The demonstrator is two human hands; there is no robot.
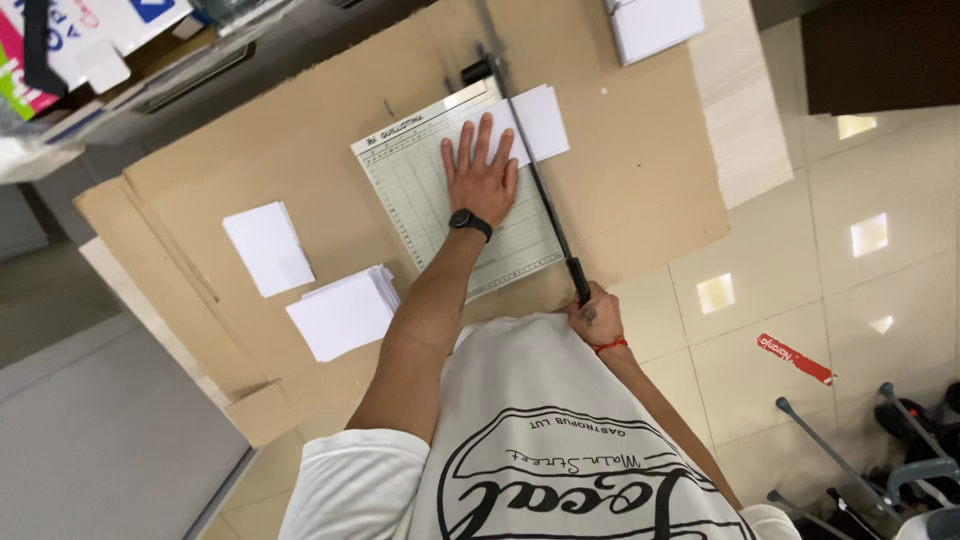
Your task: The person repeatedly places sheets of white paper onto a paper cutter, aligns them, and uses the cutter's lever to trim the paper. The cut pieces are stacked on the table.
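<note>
A: Head cam, left to right: two stacks of white paper cards (300,280) on brown cardboard sheet (640,170), then?

B: Left hand (480,175) flat, fingers spread on white sheet (540,120) on pale-green gridded guillotine cutter (420,200). Right hand (592,318) fisted round its black lever handle (578,280).

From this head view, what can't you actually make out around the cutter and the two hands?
- Paper under the left hand: the palm hides part of the sheet.
- Blade arm handle: the right hand wraps it, hiding the grip.
- Paper cutter grid marks: too small to make out.
- White stack at the top edge: cut off by the frame.
- Cutter's near edge: hidden by forearm and shirt.
</note>
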